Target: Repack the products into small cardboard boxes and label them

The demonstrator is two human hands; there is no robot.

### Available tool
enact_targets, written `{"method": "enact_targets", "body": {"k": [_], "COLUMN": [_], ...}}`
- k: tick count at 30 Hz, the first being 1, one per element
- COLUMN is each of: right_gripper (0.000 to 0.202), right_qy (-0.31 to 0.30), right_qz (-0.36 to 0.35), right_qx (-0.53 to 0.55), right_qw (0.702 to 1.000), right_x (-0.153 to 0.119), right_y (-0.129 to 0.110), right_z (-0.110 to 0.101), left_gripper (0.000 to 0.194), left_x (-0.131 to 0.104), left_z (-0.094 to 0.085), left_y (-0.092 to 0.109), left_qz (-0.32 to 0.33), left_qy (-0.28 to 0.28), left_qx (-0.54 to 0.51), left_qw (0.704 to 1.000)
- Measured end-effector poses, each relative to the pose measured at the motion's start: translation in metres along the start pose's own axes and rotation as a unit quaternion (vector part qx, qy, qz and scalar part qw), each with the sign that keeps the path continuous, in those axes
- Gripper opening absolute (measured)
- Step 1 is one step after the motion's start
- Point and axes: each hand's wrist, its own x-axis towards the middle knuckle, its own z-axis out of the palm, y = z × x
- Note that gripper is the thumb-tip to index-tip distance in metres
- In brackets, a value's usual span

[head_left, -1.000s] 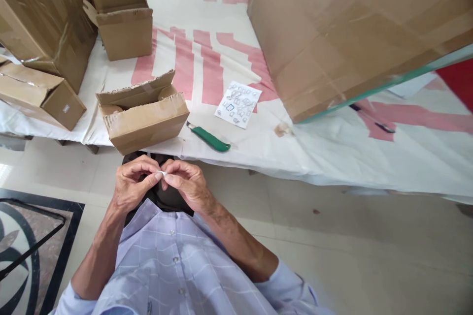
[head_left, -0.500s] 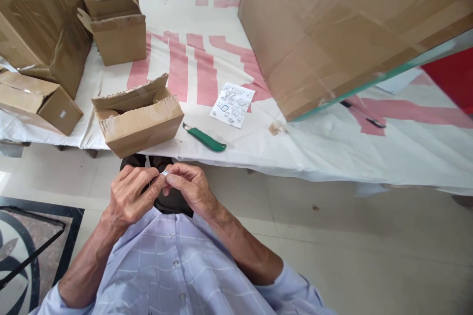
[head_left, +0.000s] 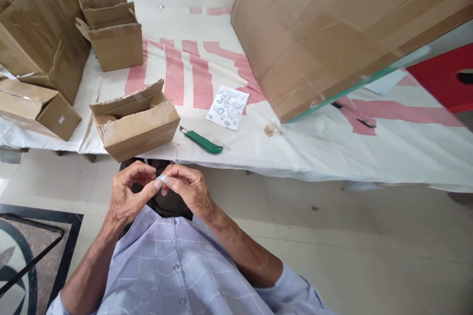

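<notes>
Just beyond my shirt front, both hands meet at a small white paper-like piece (head_left: 161,177); its exact kind is too small to make out. My right hand (head_left: 188,188) pinches it between thumb and fingers. My left hand (head_left: 130,192) is closed at its other end, the thumb on the piece and the index finger raised and curled. On the table edge ahead lies a green box cutter (head_left: 202,141), its blade end to the left. Beside it is a white paper sheet (head_left: 227,108) with small drawn shapes. An open cardboard box (head_left: 142,130) stands left of the cutter.
Several open cardboard boxes (head_left: 116,47) stand at the back left, beside a large taped carton (head_left: 40,24). A closed small box (head_left: 40,108) sits at the left edge. A big carton (head_left: 318,34) leans over the right side. A dark pen-like item (head_left: 354,115) lies below it.
My left index finger has lifted off the small white piece, and the thumb stays on it. My right hand keeps its pinch. The view has shifted slightly.
</notes>
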Motion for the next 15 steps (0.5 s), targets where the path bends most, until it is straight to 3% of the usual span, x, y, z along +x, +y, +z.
{"method": "enact_targets", "body": {"k": [2,5,11,15], "right_gripper": [0.021,0.019,0.024,0.029], "right_qy": [0.0,0.006,0.034,0.044], "right_qz": [-0.019,-0.018,-0.003,-0.025], "right_qx": [-0.019,-0.018,0.022,0.036], "right_qw": [1.0,1.0,0.999,0.998], "right_x": [0.0,0.002,0.012,0.011], "right_y": [-0.002,-0.001,0.001,0.001], "right_z": [0.002,0.005,-0.004,-0.015], "left_gripper": [0.024,0.027,0.025,0.028], "left_x": [0.001,0.005,0.022,0.034], "left_z": [0.002,0.005,0.008,0.02], "left_y": [-0.001,-0.002,-0.005,-0.008], "left_qz": [-0.041,-0.053,-0.023,-0.016], "left_qy": [-0.024,-0.037,-0.058,-0.078], "left_qx": [-0.07,-0.115,-0.091,-0.069], "left_qw": [0.996,0.991,0.994,0.994]}}
